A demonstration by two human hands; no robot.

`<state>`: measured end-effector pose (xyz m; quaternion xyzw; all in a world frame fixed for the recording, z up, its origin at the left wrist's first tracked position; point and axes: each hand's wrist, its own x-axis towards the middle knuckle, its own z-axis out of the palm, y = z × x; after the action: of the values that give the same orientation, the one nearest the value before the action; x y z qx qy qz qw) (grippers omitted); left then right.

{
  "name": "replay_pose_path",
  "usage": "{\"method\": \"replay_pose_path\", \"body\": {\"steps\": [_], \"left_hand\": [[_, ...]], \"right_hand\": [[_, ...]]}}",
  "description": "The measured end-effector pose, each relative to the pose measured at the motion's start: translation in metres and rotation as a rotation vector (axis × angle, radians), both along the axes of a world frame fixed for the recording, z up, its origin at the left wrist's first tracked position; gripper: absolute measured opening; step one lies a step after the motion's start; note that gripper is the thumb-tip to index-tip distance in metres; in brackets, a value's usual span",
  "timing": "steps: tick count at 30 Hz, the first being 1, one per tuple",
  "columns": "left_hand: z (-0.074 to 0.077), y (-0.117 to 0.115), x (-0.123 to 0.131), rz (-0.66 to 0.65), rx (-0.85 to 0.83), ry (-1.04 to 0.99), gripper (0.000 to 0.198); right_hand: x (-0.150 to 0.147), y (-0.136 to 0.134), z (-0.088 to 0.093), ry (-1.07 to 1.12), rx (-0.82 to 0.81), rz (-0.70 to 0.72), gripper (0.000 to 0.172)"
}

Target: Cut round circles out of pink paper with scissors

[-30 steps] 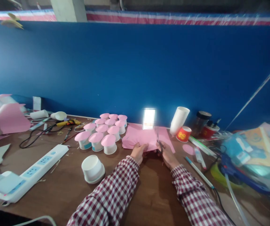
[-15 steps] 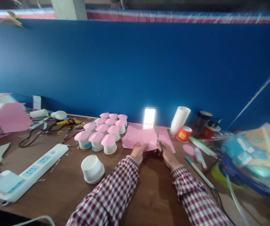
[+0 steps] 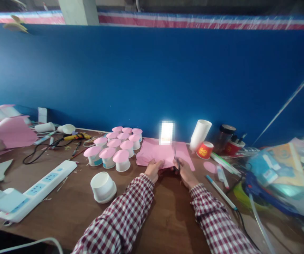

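Note:
My left hand (image 3: 154, 170) pinches the near edge of a pink paper sheet (image 3: 157, 151), thumb on top. In my right hand (image 3: 185, 172) is a pair of scissors (image 3: 176, 157), its blades pointing away from me at the right part of the sheet. Where the blades meet the paper is too fine to make out. More pink paper lies beneath and behind. To the left stand several white paper cups with pink paper caps (image 3: 121, 156). A white paper bowl or cup (image 3: 102, 187) sits nearer to me.
Rightward are a stack of white cups (image 3: 200, 135), a red cup (image 3: 205, 150), a pink paper disc (image 3: 210, 167), a pen (image 3: 221, 192) and a blue glue gun (image 3: 260, 194) by plastic bags. A power strip (image 3: 39, 190) and a yellow-handled soldering iron (image 3: 75, 137) lie left.
The whole view has shifted slightly. Both hands keep their hold on the paper and the scissors, with barely any visible movement.

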<state>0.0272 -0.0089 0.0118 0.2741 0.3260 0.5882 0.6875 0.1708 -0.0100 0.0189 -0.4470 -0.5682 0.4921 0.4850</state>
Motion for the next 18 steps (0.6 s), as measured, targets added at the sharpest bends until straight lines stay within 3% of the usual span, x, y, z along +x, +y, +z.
{"method": "replay_pose_path", "body": {"steps": [18], "left_hand": [[-0.0057, 0.0035, -0.0021, 0.015, 0.012, -0.069, 0.015]], "right_hand": [[-0.0002, -0.0017, -0.0019, 0.024, -0.043, 0.016, 0.044]]}}
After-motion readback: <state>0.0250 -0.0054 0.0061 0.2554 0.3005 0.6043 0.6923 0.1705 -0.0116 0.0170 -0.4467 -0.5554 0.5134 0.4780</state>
